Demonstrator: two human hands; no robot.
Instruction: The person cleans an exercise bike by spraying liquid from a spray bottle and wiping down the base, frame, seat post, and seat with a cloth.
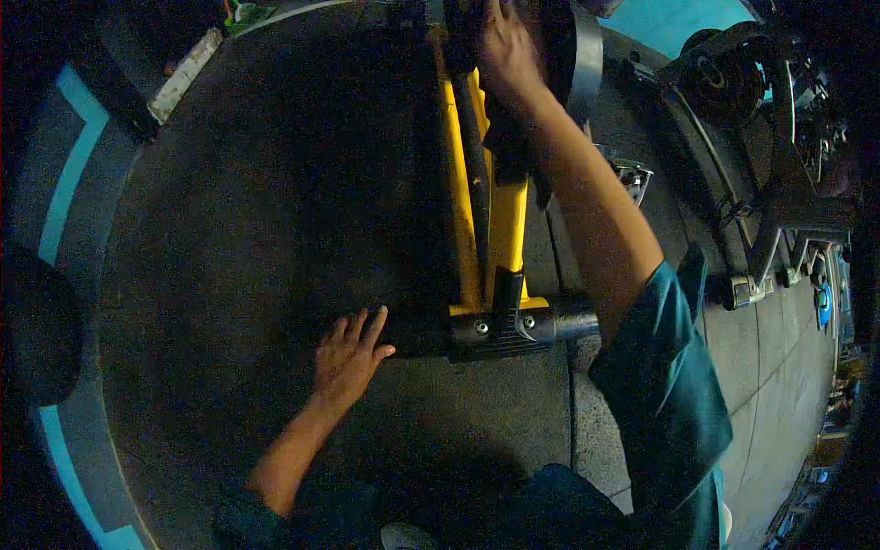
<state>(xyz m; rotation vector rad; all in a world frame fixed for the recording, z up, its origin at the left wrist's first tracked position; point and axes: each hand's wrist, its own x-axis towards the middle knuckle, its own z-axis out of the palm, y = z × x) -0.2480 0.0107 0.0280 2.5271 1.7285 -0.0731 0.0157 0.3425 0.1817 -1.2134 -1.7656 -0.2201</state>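
A yellow metal frame [510, 227], which looks like part of an exercise machine, runs up the middle of the view. At its lower end is a black foot bracket [502, 337] with two bolt heads showing. A rounded tube [577, 324] sticks out of the bracket's right side. Left of the bracket is my left hand [349, 364], palm down and fingers spread, holding nothing; darkness hides whether it touches the black base or the floor. My right hand [510, 51] reaches to the dark upper part of the machine at the top edge. Its fingers are blurred, so any grip is unclear.
A grey curved band [588, 62] borders the machine near my right forearm. Other machines [715, 75] stand at the upper right, one with a floor foot [748, 292]. A pale worn block [185, 75] lies upper left. Turquoise stripes [65, 179] mark the floor.
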